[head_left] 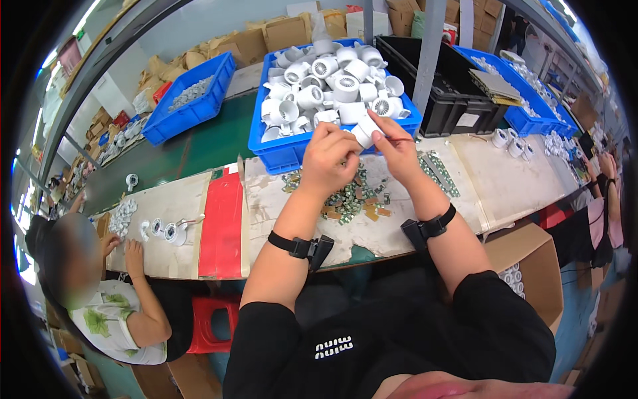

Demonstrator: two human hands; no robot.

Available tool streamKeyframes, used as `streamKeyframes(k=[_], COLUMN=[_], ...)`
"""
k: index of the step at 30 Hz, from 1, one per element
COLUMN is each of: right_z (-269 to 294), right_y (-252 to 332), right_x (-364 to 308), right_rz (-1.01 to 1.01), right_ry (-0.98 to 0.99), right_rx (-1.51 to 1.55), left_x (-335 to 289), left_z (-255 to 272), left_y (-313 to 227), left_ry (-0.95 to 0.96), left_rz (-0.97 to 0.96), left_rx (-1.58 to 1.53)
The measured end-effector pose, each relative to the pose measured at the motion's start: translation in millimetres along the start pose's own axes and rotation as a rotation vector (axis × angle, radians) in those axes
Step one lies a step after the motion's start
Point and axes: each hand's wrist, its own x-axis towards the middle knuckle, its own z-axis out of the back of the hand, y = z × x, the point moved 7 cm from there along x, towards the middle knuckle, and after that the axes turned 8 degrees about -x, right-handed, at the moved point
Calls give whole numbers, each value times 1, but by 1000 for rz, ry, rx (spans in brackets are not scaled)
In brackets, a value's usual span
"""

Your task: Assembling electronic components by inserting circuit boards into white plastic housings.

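Note:
Between my two hands is a white plastic fan housing (364, 130), held up at the near edge of a blue crate (279, 158). The curled fingers of my left hand (329, 159) close on its left side. My right hand (399, 151) pinches it from the right, with a thin red wire or stick (401, 139) showing by the fingers. Many similar white housings (345, 88) with slotted round ends fill the crate. Below my hands, small green circuit boards (345, 203) lie in a loose heap on the worktable (279, 233).
A black crate (458, 110) and a metal post (428, 60) stand right of the blue crate. On the left, a person (119, 306) sits with white parts (174, 233) nearby. An open cardboard box (531, 246) is below the table at right.

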Motion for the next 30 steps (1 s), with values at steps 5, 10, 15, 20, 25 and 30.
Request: streamKeyframes(k=[5, 10, 15, 20, 25, 30], right_z=[14, 4, -2, -13, -9, -6], right_y=[-34, -21, -3, -1, 1, 5], right_x=[-3, -11, -12, -19, -22, -22], right_rz=[-381, -361, -184, -290, -238, -284], right_ry=[70, 6, 108, 127, 29, 48], right_rx=[-9, -124, 197, 211, 76, 61], left_x=[7, 7, -6, -20, -28, -8], left_z=[-3, -4, 6, -3, -24, -13], left_y=[-7, -16, 13, 29, 30, 6], left_ry=[19, 48, -181, -359, -98, 24], left_rz=[-3, -48, 185, 299, 511, 237], left_rx=[-63, -50, -363, -644, -681, -415])
